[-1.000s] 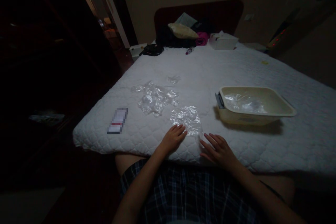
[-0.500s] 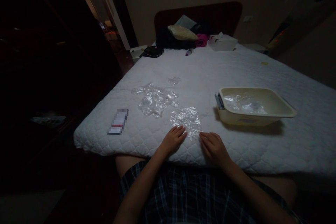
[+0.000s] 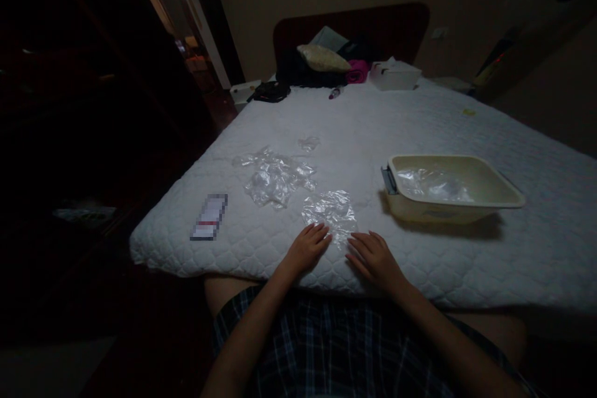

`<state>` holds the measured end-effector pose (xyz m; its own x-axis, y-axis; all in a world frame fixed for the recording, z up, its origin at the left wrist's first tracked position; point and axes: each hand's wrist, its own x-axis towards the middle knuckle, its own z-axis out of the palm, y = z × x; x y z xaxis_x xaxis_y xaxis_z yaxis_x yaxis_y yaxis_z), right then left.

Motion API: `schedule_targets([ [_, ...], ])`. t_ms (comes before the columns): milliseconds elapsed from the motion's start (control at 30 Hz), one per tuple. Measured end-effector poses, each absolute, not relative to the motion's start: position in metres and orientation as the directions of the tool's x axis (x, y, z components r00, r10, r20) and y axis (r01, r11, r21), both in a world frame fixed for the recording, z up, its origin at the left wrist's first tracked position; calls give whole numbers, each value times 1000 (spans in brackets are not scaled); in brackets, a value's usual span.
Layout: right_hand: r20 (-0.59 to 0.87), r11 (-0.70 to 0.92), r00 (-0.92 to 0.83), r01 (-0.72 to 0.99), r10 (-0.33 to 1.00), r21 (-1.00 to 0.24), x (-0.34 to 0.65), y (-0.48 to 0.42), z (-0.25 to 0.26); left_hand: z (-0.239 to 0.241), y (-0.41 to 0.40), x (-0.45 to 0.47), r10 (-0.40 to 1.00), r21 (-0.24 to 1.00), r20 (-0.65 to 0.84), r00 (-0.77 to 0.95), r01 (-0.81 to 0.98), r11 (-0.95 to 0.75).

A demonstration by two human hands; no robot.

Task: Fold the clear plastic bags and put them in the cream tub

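Observation:
A crinkled clear plastic bag (image 3: 330,208) lies flat on the white quilted bed (image 3: 433,261) in front of me. My left hand (image 3: 308,245) rests on its near left edge, fingers stretched out. At the bag's near right corner is my right hand (image 3: 373,256), its fingers extended and thumb apart. Farther back and to the left is a loose heap of clear plastic bags (image 3: 277,179). One small piece of clear plastic (image 3: 308,143) lies just beyond that heap.
To the right stands a cream plastic basin (image 3: 466,214) with clear plastic inside. A blurred-out phone-like object (image 3: 209,217) lies at the left. A pillow (image 3: 323,58), dark clothes and a white box (image 3: 395,76) sit by the headboard (image 3: 373,22).
My right hand has shifted slightly left, with its fingers spreading a little. My left hand and the plastic bag look about the same.

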<state>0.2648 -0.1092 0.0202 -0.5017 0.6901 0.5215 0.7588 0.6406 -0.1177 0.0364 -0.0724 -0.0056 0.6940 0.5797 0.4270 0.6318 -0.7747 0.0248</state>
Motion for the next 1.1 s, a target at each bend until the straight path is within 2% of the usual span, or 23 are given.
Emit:
schedule_targets([
  [133,515,689,-556,718,653,-99,261,-111,21,-6,-72,37,584,41,435,685,633,-773],
  [233,523,650,-515,753,679,-103,255,-109,21,-7,-72,37,586,47,434,684,633,-773],
  [333,529,616,-456,769,715,-169,251,-105,22,-7,-72,36,586,46,426,689,631,-775],
  [400,532,573,-371,769,761,-284,251,-104,22,-7,-72,36,591,45,417,691,634,-772],
  [467,519,476,-209,749,829,-460,255,-104,22,-7,-72,36,593,44,412,692,635,-772],
  [567,374,234,91,640,923,-732,264,-107,20,-9,-71,37,594,44,417,688,637,-769],
  [667,223,36,297,525,929,-850,273,-112,18,-9,-71,37,594,47,425,684,638,-768],
  [800,173,-58,378,528,910,-848,283,-115,17,-7,-71,36,585,50,429,688,628,-776],
  [967,131,-109,323,628,937,-771,294,-113,19,-6,-71,36,578,34,432,692,628,-777],
  [1033,159,-109,313,688,936,-718,297,-114,20,-7,-71,36,579,36,433,691,628,-777],
  [1100,256,-56,283,764,924,-643,299,-117,21,-8,-70,36,578,38,439,688,629,-777],
])
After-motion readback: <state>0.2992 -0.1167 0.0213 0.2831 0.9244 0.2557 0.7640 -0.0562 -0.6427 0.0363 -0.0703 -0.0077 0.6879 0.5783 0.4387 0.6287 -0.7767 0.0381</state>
